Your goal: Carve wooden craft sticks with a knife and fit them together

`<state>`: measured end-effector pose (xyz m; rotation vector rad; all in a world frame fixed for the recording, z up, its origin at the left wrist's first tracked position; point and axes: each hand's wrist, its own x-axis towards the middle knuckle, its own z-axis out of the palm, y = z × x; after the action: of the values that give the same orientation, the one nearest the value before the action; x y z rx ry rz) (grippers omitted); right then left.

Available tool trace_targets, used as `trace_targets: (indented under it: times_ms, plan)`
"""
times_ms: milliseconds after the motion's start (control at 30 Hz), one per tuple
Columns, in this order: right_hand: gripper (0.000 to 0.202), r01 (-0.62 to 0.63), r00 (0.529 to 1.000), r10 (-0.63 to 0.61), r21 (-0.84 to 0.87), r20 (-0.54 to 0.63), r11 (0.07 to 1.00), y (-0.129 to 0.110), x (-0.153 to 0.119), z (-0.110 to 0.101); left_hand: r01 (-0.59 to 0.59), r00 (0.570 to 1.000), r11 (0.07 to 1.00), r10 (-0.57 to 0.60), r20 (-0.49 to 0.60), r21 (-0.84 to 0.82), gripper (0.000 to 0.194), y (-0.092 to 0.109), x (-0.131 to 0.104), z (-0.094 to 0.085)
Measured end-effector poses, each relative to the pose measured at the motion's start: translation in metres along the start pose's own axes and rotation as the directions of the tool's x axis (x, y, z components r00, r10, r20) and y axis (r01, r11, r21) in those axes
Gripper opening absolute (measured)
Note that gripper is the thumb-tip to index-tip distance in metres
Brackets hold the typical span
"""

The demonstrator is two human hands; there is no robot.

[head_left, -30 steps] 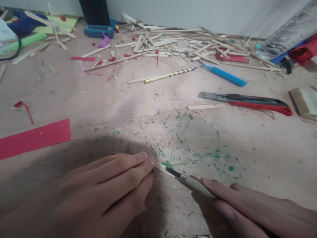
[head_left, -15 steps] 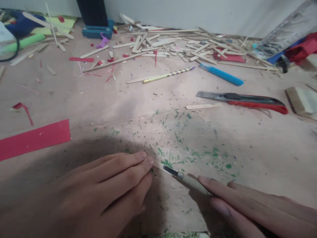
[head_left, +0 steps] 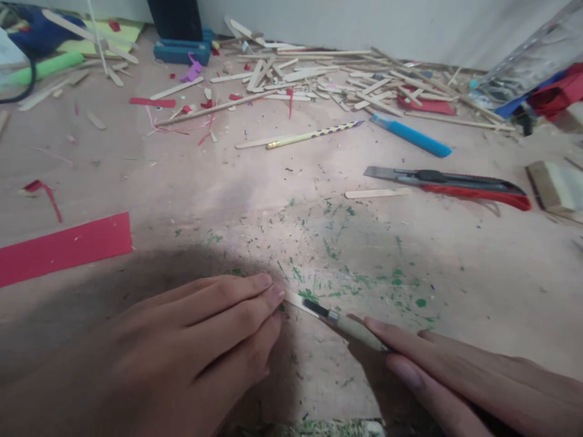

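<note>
Wooden stick (head_left: 296,300) held down by left hand (head_left: 214,337) near surface's front edge (head_left: 334,408). Right hand (head_left: 464,376) grips bladed tool (head_left: 359,334); keep strokes shallow.

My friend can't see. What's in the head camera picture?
A person's left hand steadies a pale strip on a worktop while the right hand holds a small bladed tool in line with it. Beyond lie a red-and-black cutter, a pencil and scattered wooden sticks.
</note>
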<state>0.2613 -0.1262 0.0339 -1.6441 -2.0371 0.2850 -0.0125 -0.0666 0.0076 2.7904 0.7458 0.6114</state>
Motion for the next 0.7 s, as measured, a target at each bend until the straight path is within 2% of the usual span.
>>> trace_targets:
  times_ms: [467, 700]
  plan:
    - [0.034, -0.033, 0.999, 0.034, 0.021, -0.019, 0.999, -0.0015, 0.0031, -0.0039, -0.041, 0.996, 0.999, 0.039, -0.075, -0.031, 0.031, -0.0018, 0.0008, -0.0002]
    - [0.033, -0.050, 0.998, 0.051, 0.039, -0.043, 0.998, -0.0033, 0.0002, -0.0047, -0.079, 0.993, 0.996, 0.076, -0.092, -0.035, 0.037, -0.0006, 0.0014, -0.0022]
